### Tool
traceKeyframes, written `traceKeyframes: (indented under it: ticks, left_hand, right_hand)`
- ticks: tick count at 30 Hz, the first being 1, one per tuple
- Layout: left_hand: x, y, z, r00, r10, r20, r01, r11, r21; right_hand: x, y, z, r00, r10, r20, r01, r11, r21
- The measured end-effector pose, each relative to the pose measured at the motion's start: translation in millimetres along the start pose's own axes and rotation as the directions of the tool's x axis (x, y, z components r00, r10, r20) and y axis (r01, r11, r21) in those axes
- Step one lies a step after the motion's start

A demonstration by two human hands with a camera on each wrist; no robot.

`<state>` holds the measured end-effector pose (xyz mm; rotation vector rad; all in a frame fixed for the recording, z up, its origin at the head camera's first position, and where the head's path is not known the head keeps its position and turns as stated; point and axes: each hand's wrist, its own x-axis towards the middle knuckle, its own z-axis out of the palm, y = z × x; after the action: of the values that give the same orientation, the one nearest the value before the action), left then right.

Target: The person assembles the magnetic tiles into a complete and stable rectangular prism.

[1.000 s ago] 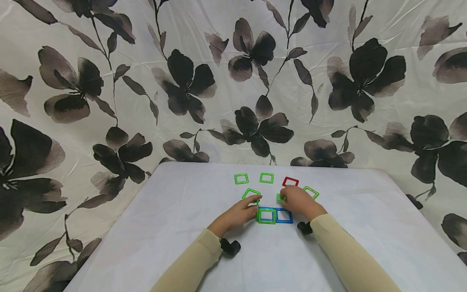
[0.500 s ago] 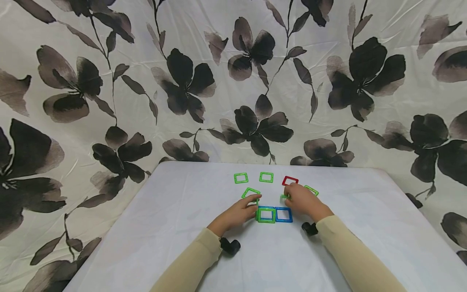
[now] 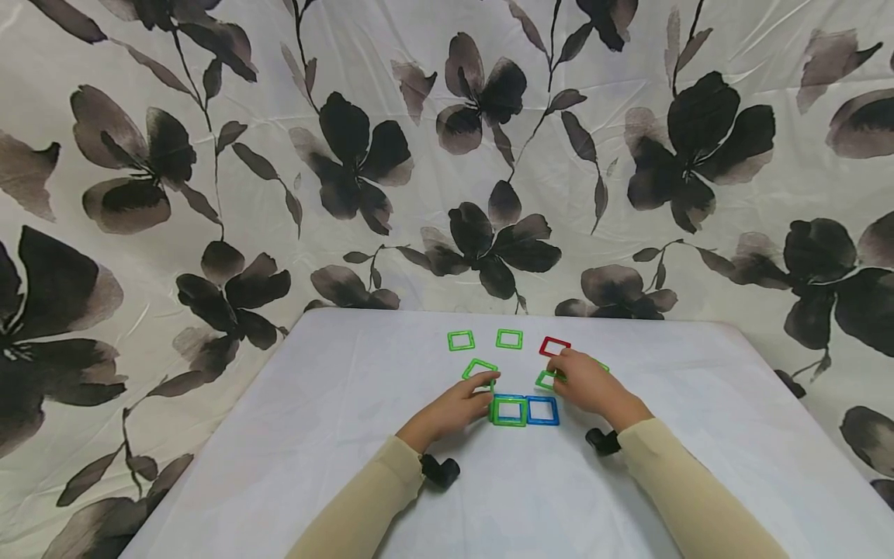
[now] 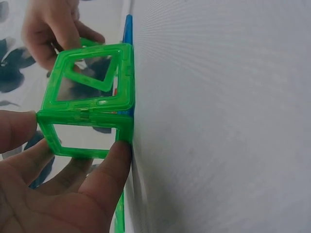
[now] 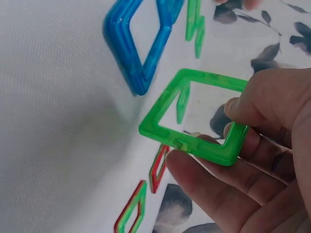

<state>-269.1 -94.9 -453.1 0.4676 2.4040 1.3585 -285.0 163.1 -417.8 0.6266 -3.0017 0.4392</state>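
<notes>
My left hand (image 3: 455, 410) grips a green magnetic square tile (image 4: 80, 152) that stands upright, its thumb and fingers on the edges in the left wrist view. Joined to it at a corner is another upright green square tile (image 4: 97, 104). Both stand by two blue square tiles lying side by side, the right one (image 3: 543, 422) fully visible in the head view. Off to the right, my right hand (image 3: 587, 382) pinches a loose green square tile (image 5: 163, 106) between thumb and fingers. It is held tilted above the table, apart from the blue tiles.
On the white table (image 3: 349, 373) behind the hands lie a red square tile (image 3: 545, 346) and several green tiles, among them one at the back left (image 3: 461, 348) and one at the back middle (image 3: 510, 347). A floral cloth (image 3: 391, 256) hangs behind the table.
My right hand has drifted to the right, away from the blue tiles, carrying the green tile, and more of that tile shows now. The left hand has stayed in place.
</notes>
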Motion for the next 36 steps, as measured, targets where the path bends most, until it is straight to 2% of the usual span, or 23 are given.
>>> traceKeyframes:
  ticks: [17, 36]
  left_hand:
    - [2.7, -2.6, -0.5, 1.000, 0.014, 0.007, -0.013, 1.000, -0.020]
    - [2.3, -2.7, 1.0, 1.000, -0.002, 0.004, 0.002, 0.999, -0.034]
  right_hand:
    - [-16.7, -6.2, -9.5, 1.000, -0.019, -0.006, 0.020, 0.991, 0.130]
    - [-32.0, -13.5, -6.7, 0.996, -0.084, 0.025, 0.078, 0.979, 0.189]
